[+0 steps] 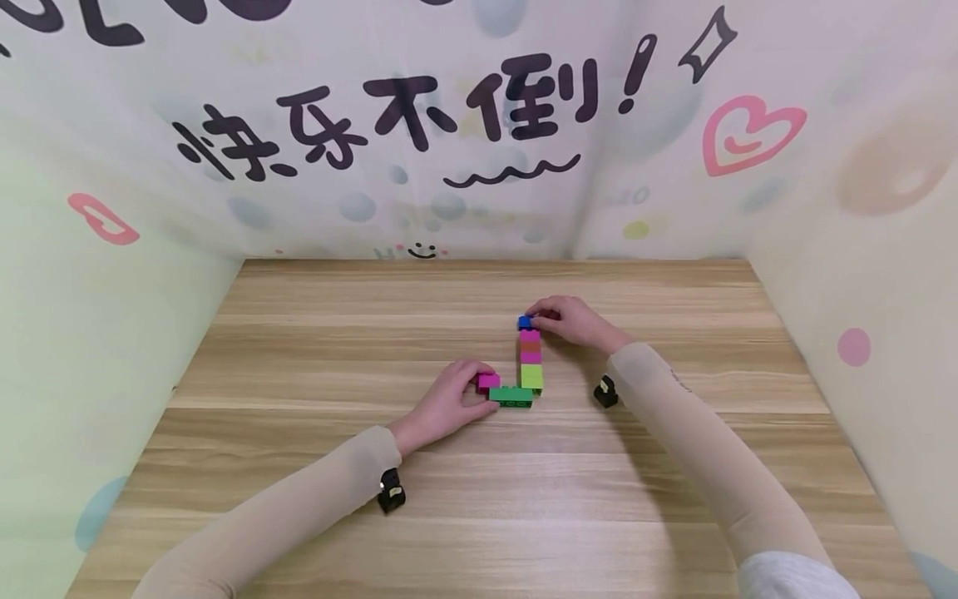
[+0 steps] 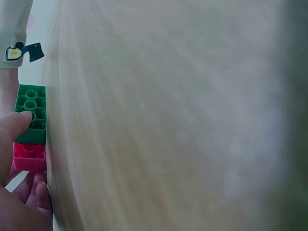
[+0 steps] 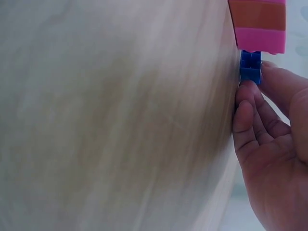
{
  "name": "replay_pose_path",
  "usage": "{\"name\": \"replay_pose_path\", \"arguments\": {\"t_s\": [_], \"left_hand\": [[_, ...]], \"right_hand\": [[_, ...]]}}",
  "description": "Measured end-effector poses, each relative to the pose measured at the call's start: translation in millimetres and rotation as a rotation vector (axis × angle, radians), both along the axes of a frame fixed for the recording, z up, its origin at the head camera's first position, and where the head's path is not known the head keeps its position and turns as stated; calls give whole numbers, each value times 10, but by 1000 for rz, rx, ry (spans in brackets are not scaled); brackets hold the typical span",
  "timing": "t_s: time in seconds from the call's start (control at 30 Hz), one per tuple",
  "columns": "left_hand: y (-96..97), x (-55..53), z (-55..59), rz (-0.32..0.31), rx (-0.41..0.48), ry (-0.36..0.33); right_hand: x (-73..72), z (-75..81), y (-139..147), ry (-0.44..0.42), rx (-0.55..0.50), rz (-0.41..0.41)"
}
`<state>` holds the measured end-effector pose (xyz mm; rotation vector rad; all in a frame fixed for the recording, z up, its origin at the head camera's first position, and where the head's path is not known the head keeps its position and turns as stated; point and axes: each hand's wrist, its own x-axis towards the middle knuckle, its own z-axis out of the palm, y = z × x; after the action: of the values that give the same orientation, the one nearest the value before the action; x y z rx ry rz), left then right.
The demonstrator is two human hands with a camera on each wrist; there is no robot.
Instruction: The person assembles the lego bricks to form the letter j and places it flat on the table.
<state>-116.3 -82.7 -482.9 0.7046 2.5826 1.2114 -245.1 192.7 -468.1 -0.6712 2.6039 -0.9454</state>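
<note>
A row of toy building bricks lies on the table, bent in an L. At its near end is a green brick (image 1: 511,398) on its side, hollow underside showing in the left wrist view; a pink brick (image 1: 488,381) adjoins it. My left hand (image 1: 449,399) holds these two, thumb on the green brick's underside and fingers at the pink one. A lime brick (image 1: 532,376), then magenta and orange bricks (image 1: 530,346), run away from me. At the far end my right hand (image 1: 570,321) pinches a small blue brick (image 3: 250,66) against the magenta one.
The wooden table (image 1: 337,308) meets a printed back wall (image 1: 419,200) and side walls. Small black devices (image 1: 606,391) are strapped at both wrists, on the beige sleeves (image 1: 696,441).
</note>
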Motion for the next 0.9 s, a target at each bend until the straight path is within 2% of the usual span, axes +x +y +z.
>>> {"name": "replay_pose_path", "arguments": {"t_s": [0.33,0.67,0.9], "left_hand": [[-6,7,7,12,-20,-15],[-23,-4,-7,7,10,6],[-65,-1,-17,20,5,-25]], "right_hand": [[-4,-4,-5,-9,-16,1],[-6,-13,-4,-33,-18,-18],[48,9,46,8,-24,-37]]}}
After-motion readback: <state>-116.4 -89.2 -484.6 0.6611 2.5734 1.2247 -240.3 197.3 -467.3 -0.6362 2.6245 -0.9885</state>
